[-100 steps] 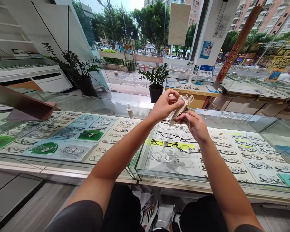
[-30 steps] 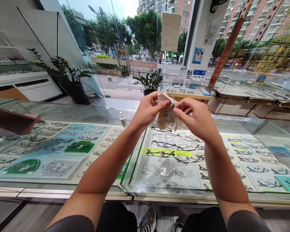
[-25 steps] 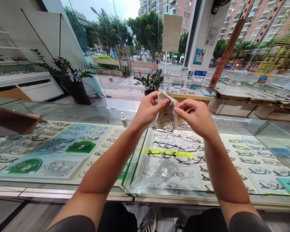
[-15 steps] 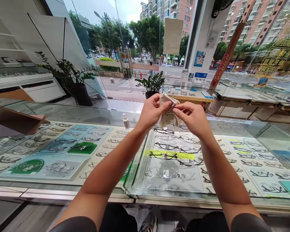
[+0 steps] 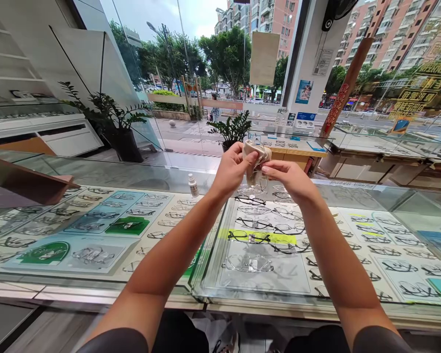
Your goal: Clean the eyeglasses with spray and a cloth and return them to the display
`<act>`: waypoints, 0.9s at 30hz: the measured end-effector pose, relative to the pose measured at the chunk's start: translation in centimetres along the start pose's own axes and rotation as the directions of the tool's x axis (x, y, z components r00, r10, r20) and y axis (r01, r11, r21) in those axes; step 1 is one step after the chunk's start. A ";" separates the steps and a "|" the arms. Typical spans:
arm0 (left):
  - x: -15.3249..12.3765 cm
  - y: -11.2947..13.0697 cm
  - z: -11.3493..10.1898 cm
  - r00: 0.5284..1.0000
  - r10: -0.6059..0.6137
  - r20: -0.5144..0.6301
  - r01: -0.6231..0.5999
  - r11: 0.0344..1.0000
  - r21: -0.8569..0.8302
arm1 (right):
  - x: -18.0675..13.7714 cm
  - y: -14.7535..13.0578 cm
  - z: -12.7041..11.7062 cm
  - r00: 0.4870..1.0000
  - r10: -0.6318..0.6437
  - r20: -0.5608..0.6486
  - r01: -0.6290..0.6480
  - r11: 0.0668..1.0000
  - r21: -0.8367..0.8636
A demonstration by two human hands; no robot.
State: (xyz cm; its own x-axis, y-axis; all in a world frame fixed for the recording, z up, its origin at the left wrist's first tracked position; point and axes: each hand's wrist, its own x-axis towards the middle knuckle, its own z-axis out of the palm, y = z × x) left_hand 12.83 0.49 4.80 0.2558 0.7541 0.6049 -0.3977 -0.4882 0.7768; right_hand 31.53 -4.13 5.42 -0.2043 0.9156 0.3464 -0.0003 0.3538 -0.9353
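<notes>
The left hand [image 5: 232, 169] pinches a beige cloth [image 5: 256, 150] around a pair of thin-rimmed glasses [image 5: 259, 183]. The right hand [image 5: 288, 179] grips the glasses from below with thumb and fingertips closed. Both are held in the air above the far edge of the glass display counter [image 5: 113, 171], where a small white bottle [image 5: 193, 187] stands just left.

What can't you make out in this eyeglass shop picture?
Head view: the thin-rimmed clear glasses in the right hand are mostly wrapped in the beige cloth in the left hand; only one lens shows.
Head view: the small white bottle has a label too small to read.
Head view: the brown wooden board is cut off by the left edge.
</notes>
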 end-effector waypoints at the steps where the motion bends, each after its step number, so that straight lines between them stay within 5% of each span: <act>1: 0.1 -0.2 -0.1 1.000 -0.004 0.017 0.004 1.000 -0.008 | 0.0 0.1 0.1 1.000 0.013 0.020 -0.014 1.000 0.022; 11: 0.1 1.1 -0.1 0.979 0.017 0.205 -0.019 1.000 0.006 | 0.2 0.7 0.2 0.989 0.043 0.141 -0.079 0.963 0.257; 19: -0.2 1.2 0.2 0.987 0.156 0.047 -0.162 0.974 0.160 | -0.3 0.3 0.7 0.971 0.055 0.233 -0.093 0.984 0.153; 24: 0.6 1.4 -1.1 0.970 0.076 0.230 -0.096 0.992 0.077 | -0.3 0.1 0.1 0.982 0.035 0.186 -0.067 0.983 0.169; 27: 0.5 1.3 -1.0 0.969 0.037 0.243 -0.046 0.998 0.031 | -0.1 0.1 -0.2 0.988 0.025 0.150 -0.055 0.978 0.199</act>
State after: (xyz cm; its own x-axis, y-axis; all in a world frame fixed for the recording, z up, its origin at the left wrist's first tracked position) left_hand 11.57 0.60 5.95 0.4477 0.6063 0.6572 -0.3810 -0.5356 0.7536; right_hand 31.80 -4.18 5.28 -0.3490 0.8849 0.3085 -0.1842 0.2580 -0.9484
